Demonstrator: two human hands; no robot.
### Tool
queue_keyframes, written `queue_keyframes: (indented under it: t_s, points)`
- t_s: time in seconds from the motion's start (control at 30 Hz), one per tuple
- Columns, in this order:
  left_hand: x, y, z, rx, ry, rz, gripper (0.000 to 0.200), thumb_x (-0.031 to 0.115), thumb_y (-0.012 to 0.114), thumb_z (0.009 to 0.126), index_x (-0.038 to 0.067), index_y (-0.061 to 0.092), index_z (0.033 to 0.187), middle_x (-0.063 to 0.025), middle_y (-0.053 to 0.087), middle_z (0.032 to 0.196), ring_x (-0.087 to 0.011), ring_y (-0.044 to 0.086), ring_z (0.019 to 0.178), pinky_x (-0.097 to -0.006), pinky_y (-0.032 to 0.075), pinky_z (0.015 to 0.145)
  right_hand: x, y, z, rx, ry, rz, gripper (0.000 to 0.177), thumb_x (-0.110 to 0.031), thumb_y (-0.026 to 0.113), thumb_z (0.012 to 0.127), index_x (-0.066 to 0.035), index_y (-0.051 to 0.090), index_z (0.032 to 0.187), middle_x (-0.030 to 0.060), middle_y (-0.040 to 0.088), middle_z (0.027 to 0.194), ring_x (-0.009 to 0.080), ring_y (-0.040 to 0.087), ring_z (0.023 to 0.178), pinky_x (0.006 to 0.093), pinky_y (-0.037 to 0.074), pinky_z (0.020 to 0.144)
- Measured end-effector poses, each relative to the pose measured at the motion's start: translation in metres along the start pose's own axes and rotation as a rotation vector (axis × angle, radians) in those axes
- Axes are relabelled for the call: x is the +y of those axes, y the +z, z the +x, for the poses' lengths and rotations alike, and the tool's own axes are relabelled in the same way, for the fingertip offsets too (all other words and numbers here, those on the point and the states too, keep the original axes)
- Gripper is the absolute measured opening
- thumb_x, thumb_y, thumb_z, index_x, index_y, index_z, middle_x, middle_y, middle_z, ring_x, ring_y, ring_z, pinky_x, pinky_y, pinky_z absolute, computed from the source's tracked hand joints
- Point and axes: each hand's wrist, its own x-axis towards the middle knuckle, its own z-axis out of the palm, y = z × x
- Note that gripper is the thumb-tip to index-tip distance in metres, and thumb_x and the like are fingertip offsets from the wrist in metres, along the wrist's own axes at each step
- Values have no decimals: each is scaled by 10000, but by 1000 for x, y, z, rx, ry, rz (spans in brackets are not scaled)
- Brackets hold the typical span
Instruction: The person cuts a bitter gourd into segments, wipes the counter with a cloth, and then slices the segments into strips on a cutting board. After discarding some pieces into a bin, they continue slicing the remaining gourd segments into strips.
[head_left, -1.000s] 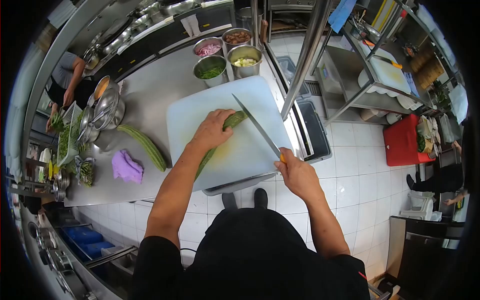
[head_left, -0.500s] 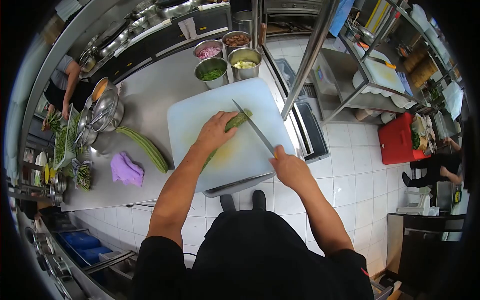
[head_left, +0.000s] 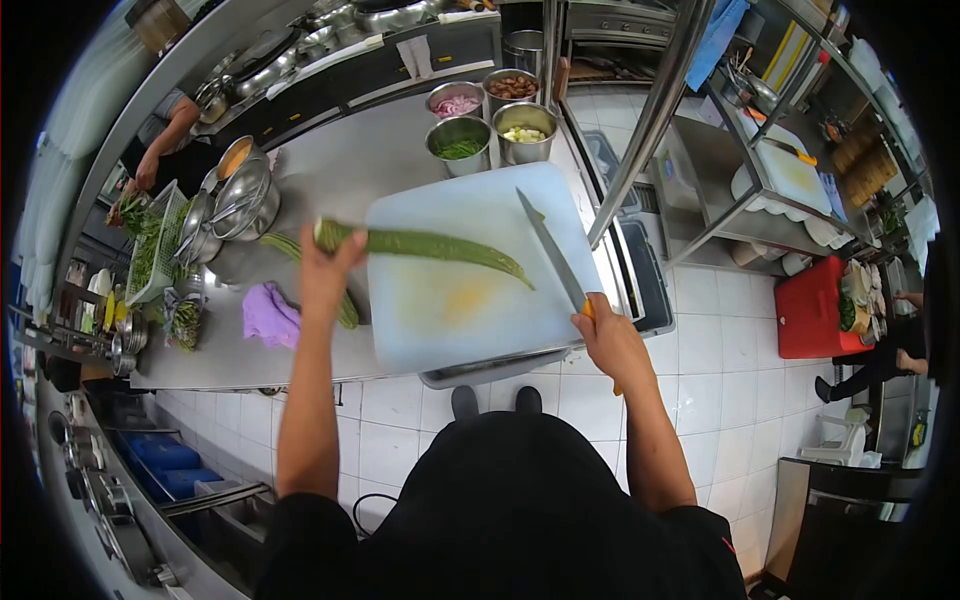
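My left hand [head_left: 325,268] grips the cut end of a long green ridged gourd [head_left: 430,247] and holds it lifted across the white cutting board [head_left: 470,300], its pointed tip toward the right. My right hand [head_left: 612,337] is shut on a knife with a yellow handle; the knife blade [head_left: 549,248] angles up over the board's right side, clear of the gourd. A second green gourd [head_left: 345,305] lies on the steel counter [head_left: 330,170] just left of the board, partly behind my left arm.
Several steel bowls [head_left: 460,140] of chopped ingredients stand behind the board. A purple cloth [head_left: 268,315], stacked metal bowls [head_left: 235,205] and a basket of greens [head_left: 150,245] lie to the left. Another person [head_left: 165,140] works at far left. A steel post [head_left: 650,110] rises on the right.
My left hand has lifted the gourd off the board and swung it left, holding it by its end. The knife has drawn back to the board's right side.
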Motion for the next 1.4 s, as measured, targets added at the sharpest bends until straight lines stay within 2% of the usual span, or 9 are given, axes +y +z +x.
queue_keyframes:
  t_s: [0.13, 0.33, 0.57, 0.67, 0.8, 0.97, 1.07, 1.3, 1.4]
  points:
    - [-56, -6, -83, 126, -303, -98, 489, 225, 878, 878, 37, 518, 1150, -72, 665, 955, -155, 673, 778, -292, 596, 640, -45, -17, -11, 65, -80, -14, 400, -301, 620, 1042, -40, 521, 1329, 256, 719, 867, 477, 701, 779, 546, 546, 683]
    - [-69, 4, -129, 225, -368, -37, 548, 266, 905, 858, 18, 496, 1125, -57, 653, 840, -117, 627, 617, -261, 535, 551, -91, -13, -25, 235, -236, 160, 395, -281, 622, 1039, -61, 516, 1350, 244, 724, 918, 456, 708, 775, 540, 559, 679]
    - [-51, 1, -140, 182, -419, 27, 550, 303, 879, 877, 76, 560, 1262, -18, 629, 888, -103, 600, 645, -247, 481, 549, -58, 23, -29, -244, -12, -155, 319, -260, 577, 1050, -40, 507, 1270, 271, 715, 846, 488, 696, 757, 573, 542, 678]
    - [-68, 8, -135, 233, -363, -132, 508, 278, 865, 892, 70, 568, 1248, -12, 627, 891, -90, 591, 679, -249, 456, 558, -50, 18, -28, -138, -70, -124, 346, -265, 585, 1052, -33, 507, 1298, 264, 719, 868, 476, 699, 753, 558, 547, 674]
    - [-92, 22, -118, 142, -178, 154, 477, 315, 887, 864, 30, 624, 1142, -75, 702, 943, -168, 626, 752, -311, 535, 707, -76, -3, -32, 16, -202, -16, 383, -274, 599, 1051, -35, 509, 1336, 259, 725, 909, 453, 709, 760, 537, 557, 677]
    - [-61, 26, -110, 82, -259, 304, 483, 326, 905, 834, 20, 651, 1109, -110, 715, 894, -175, 652, 799, -330, 543, 744, -88, 17, -29, 110, -267, 98, 364, -269, 612, 1046, -35, 533, 1313, 239, 731, 892, 437, 715, 750, 520, 564, 672]
    - [-69, 22, -117, 58, -189, 390, 458, 298, 901, 838, 27, 660, 1117, -102, 710, 912, -176, 651, 805, -325, 539, 744, -62, 28, -25, -278, -88, -192, 387, -260, 620, 1048, -33, 508, 1341, 254, 719, 841, 484, 699, 767, 537, 551, 677]
    - [-65, 13, -128, -6, -26, 544, 465, 271, 897, 817, 29, 670, 1143, -162, 707, 1066, -310, 694, 947, -400, 547, 834, -104, 14, -39, 16, -295, 87, 348, -233, 627, 1033, -29, 539, 1300, 208, 729, 811, 443, 709, 720, 531, 559, 658]
    - [-70, 14, -128, -30, -6, 615, 475, 266, 899, 804, 29, 666, 1144, -148, 700, 1074, -330, 678, 1000, -416, 542, 867, -93, 35, -32, -306, -236, -142, 341, -261, 620, 1035, -39, 538, 1280, 244, 719, 815, 452, 710, 751, 542, 561, 681]
